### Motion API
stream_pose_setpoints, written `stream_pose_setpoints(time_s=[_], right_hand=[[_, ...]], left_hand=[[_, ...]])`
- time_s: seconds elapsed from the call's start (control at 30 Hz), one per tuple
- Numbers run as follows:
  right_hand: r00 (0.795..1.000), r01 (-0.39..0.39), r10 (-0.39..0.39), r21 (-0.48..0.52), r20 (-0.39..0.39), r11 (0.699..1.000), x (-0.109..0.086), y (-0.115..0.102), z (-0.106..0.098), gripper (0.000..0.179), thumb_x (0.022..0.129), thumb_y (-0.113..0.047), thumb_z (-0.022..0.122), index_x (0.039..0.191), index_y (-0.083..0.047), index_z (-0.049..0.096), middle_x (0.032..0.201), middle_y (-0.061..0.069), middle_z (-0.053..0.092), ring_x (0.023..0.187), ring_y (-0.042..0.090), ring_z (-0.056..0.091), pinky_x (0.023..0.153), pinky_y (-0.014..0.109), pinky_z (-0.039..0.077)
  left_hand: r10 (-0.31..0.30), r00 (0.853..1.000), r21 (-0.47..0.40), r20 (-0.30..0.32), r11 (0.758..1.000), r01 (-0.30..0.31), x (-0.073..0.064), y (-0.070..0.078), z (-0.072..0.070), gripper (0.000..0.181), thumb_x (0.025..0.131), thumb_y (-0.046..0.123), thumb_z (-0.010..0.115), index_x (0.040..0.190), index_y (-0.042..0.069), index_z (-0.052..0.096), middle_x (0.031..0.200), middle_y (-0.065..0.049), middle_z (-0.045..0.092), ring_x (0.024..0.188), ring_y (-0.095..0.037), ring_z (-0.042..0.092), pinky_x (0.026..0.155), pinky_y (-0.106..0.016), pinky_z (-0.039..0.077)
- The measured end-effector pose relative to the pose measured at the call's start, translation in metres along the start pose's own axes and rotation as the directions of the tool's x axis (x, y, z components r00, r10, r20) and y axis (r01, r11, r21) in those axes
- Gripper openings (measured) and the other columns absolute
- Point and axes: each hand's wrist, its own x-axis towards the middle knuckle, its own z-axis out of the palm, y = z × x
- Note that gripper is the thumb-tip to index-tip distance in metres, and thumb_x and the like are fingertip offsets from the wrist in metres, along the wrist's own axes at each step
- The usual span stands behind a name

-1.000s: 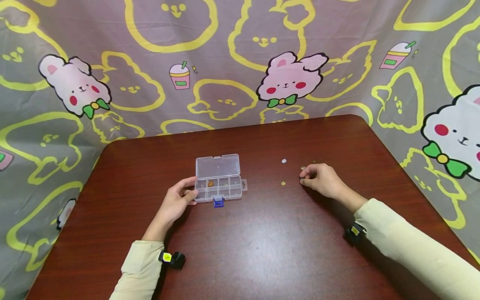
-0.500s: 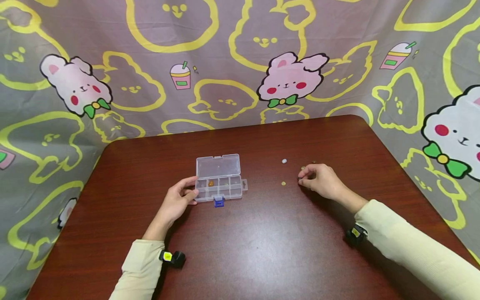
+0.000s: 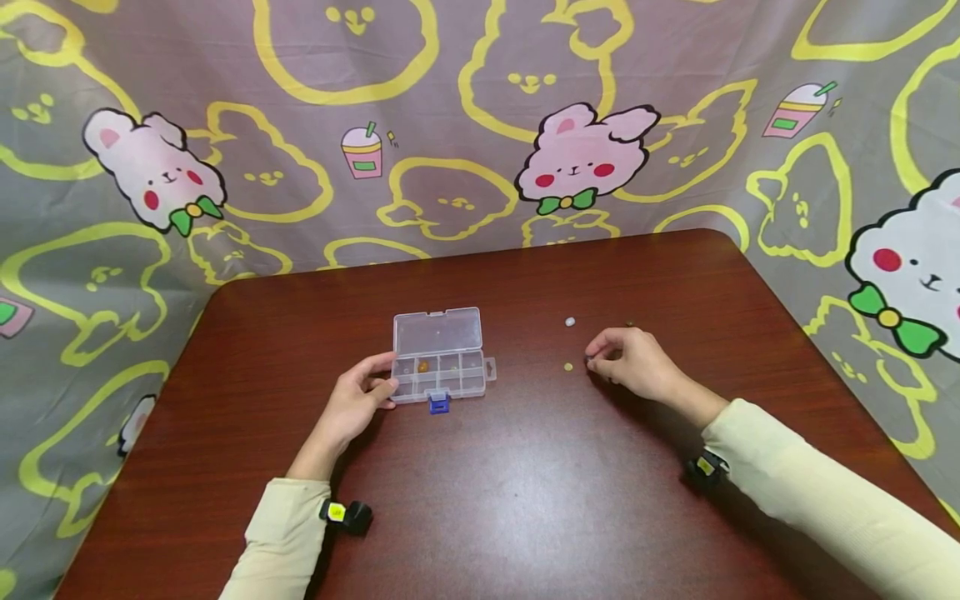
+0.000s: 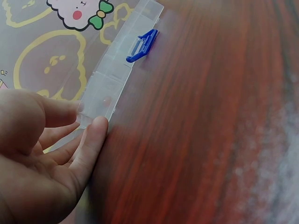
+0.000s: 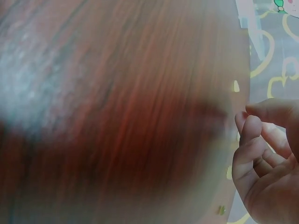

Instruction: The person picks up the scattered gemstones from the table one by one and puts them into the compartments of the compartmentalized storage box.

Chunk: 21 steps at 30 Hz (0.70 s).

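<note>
Right hand (image 3: pixel 633 358) first: thumb and fingertips are drawn together above the table (image 3: pixel 517 492), pinching a small dark piece (image 3: pixel 588 358). Barely a speck of it shows from the head camera, and I can't make out its shape. From the right wrist, the tips meet and cover whatever lies between them, and the picture's right edge cuts off the rest of the hand.

Over on the other side, the left hand (image 3: pixel 360 396) is clamped on the left end of a clear box (image 3: pixel 459 385), thumb at the near corner, some fingers lost behind the wall. Its lid (image 3: pixel 437 332) is folded back on the far side, and a blue latch (image 3: pixel 439 405) hangs at the front. An orange piece (image 3: pixel 423 366) sits in the far row, second compartment from the left; the glints in that row's other compartments are too faint to name. The left wrist camera catches the box edge-on, so the contents stay hidden there.

Near the right hand lie a yellow piece (image 3: pixel 567 367), a white piece (image 3: pixel 570 322) and, just past the knuckles, a tiny greenish piece (image 3: pixel 629 324). Both sleeves run out of the picture.
</note>
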Motion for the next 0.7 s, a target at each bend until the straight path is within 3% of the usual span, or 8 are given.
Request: stream_pose_setpoints(time_s=[0.7], right_hand=[[0.997,0.058,-0.06,0.051,0.042,0.997,0.012,-0.023,0.021,0.009,0.085,0.004,0.07,0.092,-0.001,0.07,0.073,0.003,0.068,0.056,0.016,0.058,0.049,0.026,0.05]], left_hand=[[-0.007,1.0,0.007,-0.006,1.0,0.007,0.0,0.001,0.001,0.044,0.098,-0.007,0.057,0.141,-0.005,0.051,0.139,-0.026,0.052,0.095,-0.022,0.061,0.07,-0.026,0.06]])
